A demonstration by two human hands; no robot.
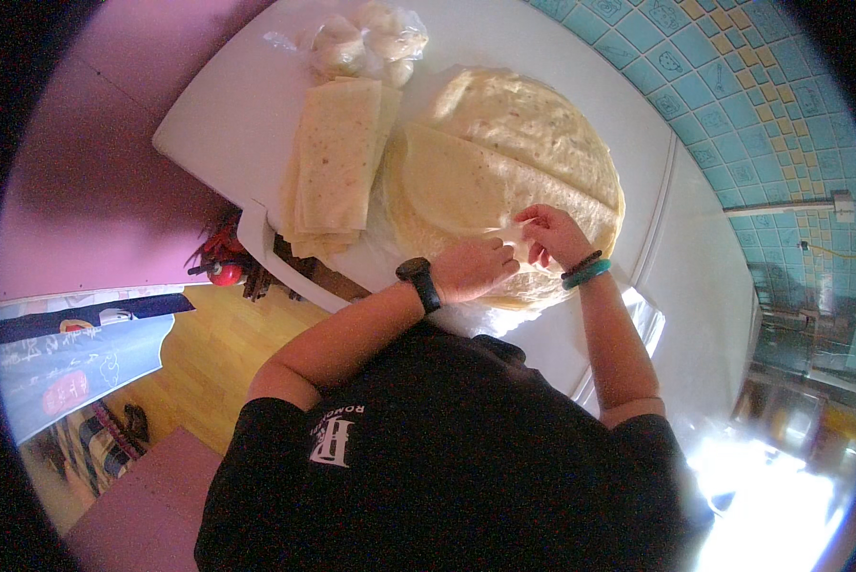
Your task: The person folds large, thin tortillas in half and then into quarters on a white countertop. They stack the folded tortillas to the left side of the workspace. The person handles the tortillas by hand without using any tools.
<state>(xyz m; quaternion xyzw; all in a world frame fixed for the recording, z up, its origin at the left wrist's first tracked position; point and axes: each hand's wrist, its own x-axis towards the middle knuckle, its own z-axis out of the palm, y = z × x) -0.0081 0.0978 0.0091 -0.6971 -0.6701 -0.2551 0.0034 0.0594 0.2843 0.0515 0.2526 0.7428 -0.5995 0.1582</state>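
A wide stack of thin round flatbreads (535, 129) lies before me. Across its upper sheets runs a straight edge, and a thin flap lies to the left of my hands. My left hand (474, 270), with a black watch at the wrist, rests low over the near part of the stack, palm down. Just right of it is my right hand (553, 234), wearing a dark and a green bracelet, with curled fingers at the sheets. Whether either hand pinches a sheet cannot be made out. Left of the round stack sits a pile of rectangular flatbread sheets (338, 157).
Clear plastic bags with pale contents (392, 32) lie at the back of the white worktop (221, 107). A raised white rim (285, 268) borders its near left side. Tiled wall (714, 79) rises on the right. Bright glare covers the lower right.
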